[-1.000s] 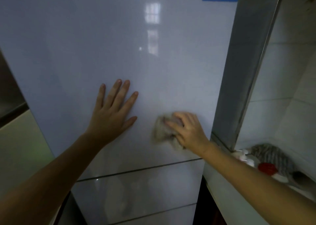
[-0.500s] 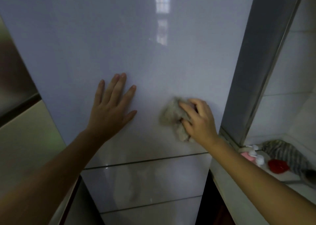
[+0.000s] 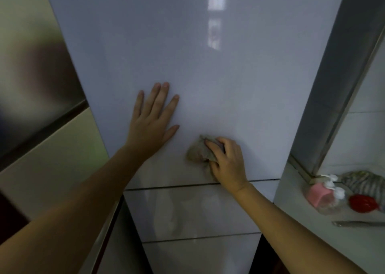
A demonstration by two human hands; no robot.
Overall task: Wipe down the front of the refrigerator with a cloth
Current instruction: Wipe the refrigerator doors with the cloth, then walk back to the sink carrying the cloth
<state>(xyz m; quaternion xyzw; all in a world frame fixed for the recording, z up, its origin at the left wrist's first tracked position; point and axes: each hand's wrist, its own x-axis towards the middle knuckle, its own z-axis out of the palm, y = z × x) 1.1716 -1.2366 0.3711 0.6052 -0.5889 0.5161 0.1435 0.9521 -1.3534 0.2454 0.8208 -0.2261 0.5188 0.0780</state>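
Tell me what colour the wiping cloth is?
Greyish beige. The cloth shows best in the head view, gripped by the right hand.

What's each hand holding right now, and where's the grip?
Right hand grips the crumpled cloth by its right side against the refrigerator door; left hand holds nothing, flat on it.

The left forearm [image 3: 73, 207] and right forearm [image 3: 291, 228] are bare up to the frame edge; the left hand [image 3: 150, 125] and right hand [image 3: 227, 161] are bare too; the fingernails are short and plain.
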